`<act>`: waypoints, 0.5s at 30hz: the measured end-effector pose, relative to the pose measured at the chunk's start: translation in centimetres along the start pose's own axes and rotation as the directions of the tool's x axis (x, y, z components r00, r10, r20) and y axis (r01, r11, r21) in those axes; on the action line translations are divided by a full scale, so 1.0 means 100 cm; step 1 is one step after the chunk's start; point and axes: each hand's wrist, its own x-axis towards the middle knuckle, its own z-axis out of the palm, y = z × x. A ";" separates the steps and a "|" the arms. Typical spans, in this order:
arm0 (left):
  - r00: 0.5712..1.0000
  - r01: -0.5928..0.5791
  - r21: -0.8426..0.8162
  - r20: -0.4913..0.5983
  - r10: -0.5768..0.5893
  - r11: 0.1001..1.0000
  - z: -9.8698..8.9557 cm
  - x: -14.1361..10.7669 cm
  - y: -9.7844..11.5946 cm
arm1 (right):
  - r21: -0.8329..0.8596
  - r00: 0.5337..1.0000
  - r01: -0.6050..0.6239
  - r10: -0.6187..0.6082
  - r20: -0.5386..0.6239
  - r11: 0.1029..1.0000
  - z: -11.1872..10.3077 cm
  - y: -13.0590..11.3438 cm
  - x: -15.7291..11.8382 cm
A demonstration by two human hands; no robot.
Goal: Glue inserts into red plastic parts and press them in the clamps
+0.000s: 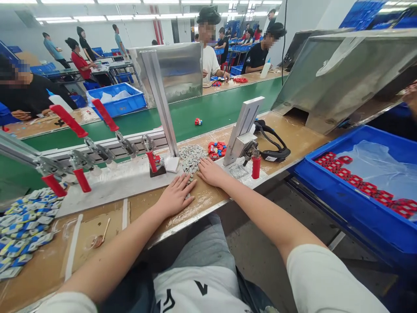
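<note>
My left hand [176,194] lies flat on the bench, palm down with its fingers stretched toward a heap of small grey pieces [192,156]. On the heap's right side, my right hand [211,171] rests with fingers extended, its tips at the edge of the pieces. Neither hand grips anything that shows. Just beyond my right hand sits a small pile of red and blue parts [216,150]. A metal fixture with red-handled toggle clamps [119,143] stands left of the heap, and another red-handled clamp [256,166] stands to the right.
Grey, blue and yellow pieces [28,226] are piled at far left. A black strapped headset [275,148] lies at right. A blue crate [352,200] holds rows of red parts. Behind runs a green conveyor [228,102] carrying one red part [198,121]; co-workers sit across it.
</note>
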 end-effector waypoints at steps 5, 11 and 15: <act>0.991 -0.131 0.042 0.014 0.131 0.990 0.010 0.060 -0.002 | 0.143 0.994 0.003 0.013 -0.112 0.990 -0.009 0.015 -0.006; 1.000 0.010 0.110 -0.014 -0.008 0.994 0.016 0.121 -0.021 | 0.424 0.902 -0.019 0.198 -0.383 0.905 -0.008 0.011 -0.041; 0.997 0.083 0.119 -0.013 -0.082 0.989 0.016 0.149 -0.036 | 0.478 0.894 0.021 0.198 -0.402 0.878 -0.008 0.002 -0.055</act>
